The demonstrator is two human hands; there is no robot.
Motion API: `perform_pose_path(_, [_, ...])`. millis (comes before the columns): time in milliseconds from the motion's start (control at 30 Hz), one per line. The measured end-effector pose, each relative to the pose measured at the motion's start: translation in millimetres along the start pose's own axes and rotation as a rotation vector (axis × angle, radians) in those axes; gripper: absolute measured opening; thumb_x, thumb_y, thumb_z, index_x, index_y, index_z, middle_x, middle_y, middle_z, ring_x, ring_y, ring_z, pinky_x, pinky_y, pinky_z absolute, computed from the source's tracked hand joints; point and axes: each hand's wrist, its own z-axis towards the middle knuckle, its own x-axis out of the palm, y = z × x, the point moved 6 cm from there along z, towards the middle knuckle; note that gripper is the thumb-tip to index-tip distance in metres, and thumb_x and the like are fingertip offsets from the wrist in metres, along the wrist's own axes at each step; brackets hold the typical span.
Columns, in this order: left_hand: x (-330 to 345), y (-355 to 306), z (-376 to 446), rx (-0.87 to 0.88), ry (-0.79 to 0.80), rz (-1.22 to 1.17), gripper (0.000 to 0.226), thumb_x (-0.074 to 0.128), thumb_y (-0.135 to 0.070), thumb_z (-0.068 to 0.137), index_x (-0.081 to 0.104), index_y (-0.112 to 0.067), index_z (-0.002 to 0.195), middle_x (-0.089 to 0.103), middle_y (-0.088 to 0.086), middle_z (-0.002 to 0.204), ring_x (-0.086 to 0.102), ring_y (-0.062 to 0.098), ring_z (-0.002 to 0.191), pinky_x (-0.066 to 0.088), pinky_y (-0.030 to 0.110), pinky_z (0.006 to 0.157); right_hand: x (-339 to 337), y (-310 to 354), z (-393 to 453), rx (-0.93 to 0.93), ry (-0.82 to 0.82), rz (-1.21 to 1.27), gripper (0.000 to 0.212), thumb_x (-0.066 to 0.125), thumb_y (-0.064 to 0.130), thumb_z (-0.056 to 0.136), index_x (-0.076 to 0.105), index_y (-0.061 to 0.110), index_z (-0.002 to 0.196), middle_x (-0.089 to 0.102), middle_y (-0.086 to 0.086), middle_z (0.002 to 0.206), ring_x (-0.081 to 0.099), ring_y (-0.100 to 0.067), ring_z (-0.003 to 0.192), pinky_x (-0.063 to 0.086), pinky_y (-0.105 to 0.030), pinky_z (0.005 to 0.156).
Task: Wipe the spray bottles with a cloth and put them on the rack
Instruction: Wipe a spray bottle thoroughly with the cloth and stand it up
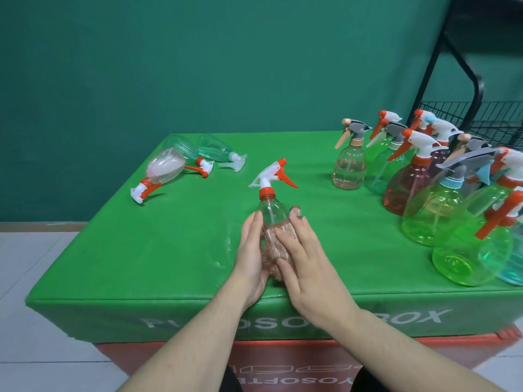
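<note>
Two hands meet around one clear spray bottle (270,210) near the front edge of the green surface (175,244), about midway along it. The bottle stands upright with its orange collar and white-and-orange trigger head pointing toward the right side. The left hand (252,250) grips the bottle's left flank, fingers curled along the side. The right hand (305,256) presses a brownish cloth (276,244) against the lower body of the bottle, fingers spread over the cloth and wrapped round it, so the cloth sits between palm and plastic and covers the bottle's lower half.

Toward the far left corner three bottles lie on their sides: a clear one with an orange trigger (161,172) nearest the left edge, and two greenish ones (198,152) just behind it, touching or nearly touching each other.

Along the right edge stands a crowded group of upright bottles (424,193), from a pale peach one (349,165) at the far end through pink and bright green ones to the front right corner, packed close together.

Beyond the far right corner a black wire rack (464,114) stands against the dark green wall.
</note>
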Motion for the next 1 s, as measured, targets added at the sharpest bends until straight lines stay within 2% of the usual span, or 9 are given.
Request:
perform_pose_path(67, [4,-4,-3,0.034,0.024,-0.011,0.064,0.066,-0.053,0.081,0.051,-0.029,0.139,0.074,0.01,0.121,0.075,0.023,0.09,0.059,0.031,0.062,0,-2,-7,-0.022,0.0,0.015,0.05,0.039,0.029,0.104,0.033,0.024,0.154,0.005,0.0,0.171,0.004,-0.019,0.157,0.013,-0.037,0.127])
perform_pose_path(133, [7,-7,-4,0.057,0.045,-0.021,0.067,0.069,-0.047,0.078,0.049,-0.028,0.138,0.076,0.008,0.116,0.075,0.022,0.088,0.06,0.032,0.064,-3,-2,-12,-0.019,-0.003,0.021,0.051,0.041,0.029,0.104,0.033,0.024,0.154,0.005,0.001,0.171,0.004,-0.019,0.157,0.016,-0.041,0.126])
perform_pose_path(300, [10,-7,-6,0.045,0.053,0.03,0.075,0.058,-0.066,0.079,0.049,-0.025,0.142,0.072,0.015,0.125,0.072,0.032,0.11,0.059,0.044,0.092,-4,7,-16,0.085,-0.038,0.127,0.047,0.035,0.042,0.104,0.038,0.029,0.149,0.005,0.012,0.17,-0.001,-0.011,0.157,0.009,-0.033,0.127])
perform_pose_path(367, [11,-6,-7,0.003,0.067,0.059,0.08,0.047,-0.073,0.081,0.05,-0.025,0.144,0.071,0.016,0.128,0.07,0.033,0.116,0.057,0.045,0.096,-5,8,-16,0.101,-0.078,0.179,0.039,0.034,0.043,0.105,0.04,0.033,0.142,0.009,0.014,0.169,0.001,-0.011,0.157,0.009,-0.03,0.126])
perform_pose_path(567, [13,0,-6,-0.058,0.116,0.174,0.062,0.034,-0.063,0.1,0.057,-0.024,0.142,0.074,0.008,0.124,0.072,0.024,0.112,0.06,0.037,0.082,-15,-1,1,0.12,-0.165,0.211,0.034,0.037,0.034,0.106,0.051,0.022,0.134,0.022,0.007,0.167,0.007,-0.012,0.157,0.013,-0.032,0.127])
perform_pose_path(667, [11,0,-6,-0.071,0.121,0.159,0.053,0.04,-0.053,0.102,0.062,-0.019,0.137,0.074,0.011,0.122,0.075,0.023,0.1,0.061,0.036,0.072,-21,-1,17,0.118,-0.15,0.209,0.035,0.035,0.028,0.106,0.053,0.016,0.134,0.027,0.003,0.165,0.011,-0.009,0.156,0.014,-0.034,0.127])
perform_pose_path(833, [10,1,-6,-0.081,0.136,0.106,0.053,0.037,-0.05,0.106,0.083,-0.026,0.096,0.077,0.009,0.104,0.073,0.02,0.085,0.056,0.035,0.07,-22,2,33,0.15,-0.11,0.219,0.042,0.036,0.025,0.103,0.045,0.015,0.143,0.025,0.001,0.164,0.017,-0.003,0.152,0.017,-0.025,0.124])
perform_pose_path(900, [10,1,-5,-0.066,0.122,0.108,0.054,0.037,-0.05,0.106,0.083,-0.027,0.094,0.077,0.008,0.102,0.073,0.02,0.086,0.055,0.036,0.072,-22,4,38,0.182,-0.106,0.244,0.049,0.038,0.026,0.101,0.037,0.017,0.149,0.023,0.002,0.164,0.019,-0.002,0.151,0.018,-0.021,0.122])
perform_pose_path(1000, [8,0,-5,-0.073,0.088,0.082,0.056,0.036,-0.051,0.105,0.084,-0.029,0.087,0.078,0.005,0.098,0.074,0.019,0.083,0.056,0.036,0.072,-24,8,48,0.195,-0.106,0.286,0.059,0.042,0.026,0.097,0.032,0.015,0.154,0.034,0.002,0.159,0.029,-0.005,0.147,0.023,-0.027,0.122])
